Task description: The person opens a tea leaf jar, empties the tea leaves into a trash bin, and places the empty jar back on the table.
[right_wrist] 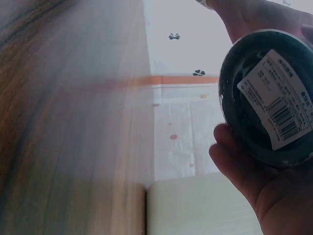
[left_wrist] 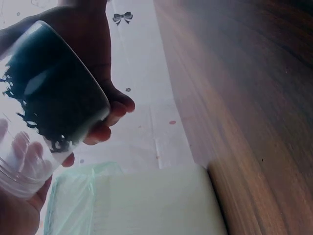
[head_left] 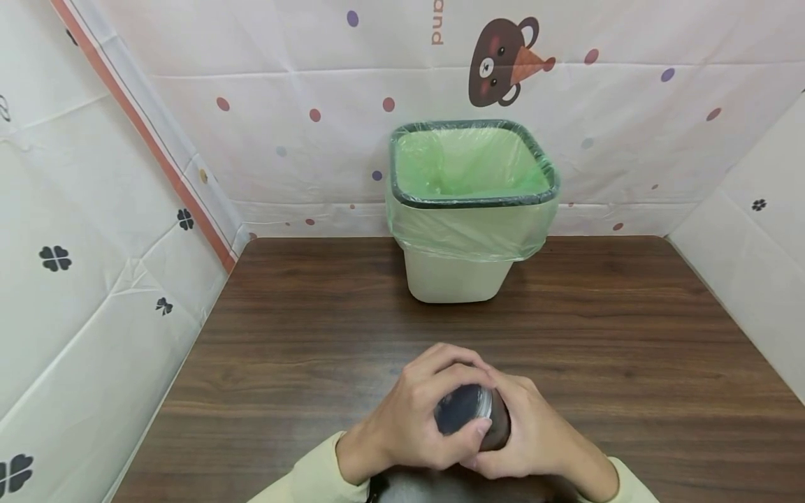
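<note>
Near the wood-grain tabletop's [head_left: 270, 335] front edge, before the lined waste bin [head_left: 462, 278], a partly clear jar [head_left: 461, 409], barcode label [right_wrist: 277, 102] on one end, is gripped by the left hand's [head_left: 411, 419] and right hand's [head_left: 539, 431] curled fingers; firm, even pressure seems needed.

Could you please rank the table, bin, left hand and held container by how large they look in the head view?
1. Table
2. Bin
3. Left hand
4. Container, partly hidden, so judged by its visible part
</note>
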Available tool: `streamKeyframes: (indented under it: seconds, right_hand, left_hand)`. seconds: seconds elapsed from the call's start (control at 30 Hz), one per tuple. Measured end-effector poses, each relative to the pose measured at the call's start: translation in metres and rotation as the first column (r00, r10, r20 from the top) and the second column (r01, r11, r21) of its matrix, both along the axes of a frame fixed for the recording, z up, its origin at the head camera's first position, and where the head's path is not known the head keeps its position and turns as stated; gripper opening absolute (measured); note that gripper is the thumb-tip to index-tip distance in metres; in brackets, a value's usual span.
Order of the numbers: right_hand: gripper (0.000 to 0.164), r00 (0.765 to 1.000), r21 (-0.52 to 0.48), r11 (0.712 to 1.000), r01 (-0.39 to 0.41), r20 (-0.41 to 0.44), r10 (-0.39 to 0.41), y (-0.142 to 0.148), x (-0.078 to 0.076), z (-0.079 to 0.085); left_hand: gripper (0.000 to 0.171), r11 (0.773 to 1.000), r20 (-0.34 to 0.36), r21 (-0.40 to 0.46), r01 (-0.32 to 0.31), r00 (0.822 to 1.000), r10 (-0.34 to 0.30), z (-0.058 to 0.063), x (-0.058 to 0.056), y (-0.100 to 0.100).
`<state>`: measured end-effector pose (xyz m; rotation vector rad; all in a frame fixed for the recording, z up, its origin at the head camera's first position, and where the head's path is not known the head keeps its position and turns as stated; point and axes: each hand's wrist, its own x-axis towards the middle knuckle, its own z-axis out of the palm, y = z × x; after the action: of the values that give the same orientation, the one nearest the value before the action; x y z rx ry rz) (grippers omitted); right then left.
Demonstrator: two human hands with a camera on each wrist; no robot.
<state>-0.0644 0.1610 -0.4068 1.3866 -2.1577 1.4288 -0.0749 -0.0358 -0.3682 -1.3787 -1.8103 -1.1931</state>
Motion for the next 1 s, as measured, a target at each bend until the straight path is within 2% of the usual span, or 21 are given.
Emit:
streamKeyframes:
  seconds: [0.13,0.3,0.6,1.0]
  right_hand:
    - [0.088,0.995,0.035,0.994,0.101,-0.018,-0.101,0.0,0.0013,-0.0005]
    - [0.087,0.977,0.065,0.977,0.204,-0.071,-0.199,0.0003,0.0013,-0.0009]
    - [0.087,0.966,0.055,0.97,0.236,-0.119,-0.229,-0.0008,-0.0005,-0.0015]
    - [0.093,0.965,0.082,0.964,0.254,-0.095,-0.246,0.0,0.0002,-0.0012]
  left_hand:
    - [0.029,0.998,0.02,0.015,-0.054,0.998,0.053,-0.002,0.0002,0.0013]
    - [0.028,0.995,0.051,0.034,-0.089,0.995,0.088,-0.0043,-0.0007,0.0022]
    - [0.029,0.995,0.111,0.038,-0.094,0.99,0.09,-0.0079,-0.0018,0.0021]
    - [0.036,0.996,0.092,0.013,-0.092,0.992,0.091,-0.0077,-0.0019,-0.0003]
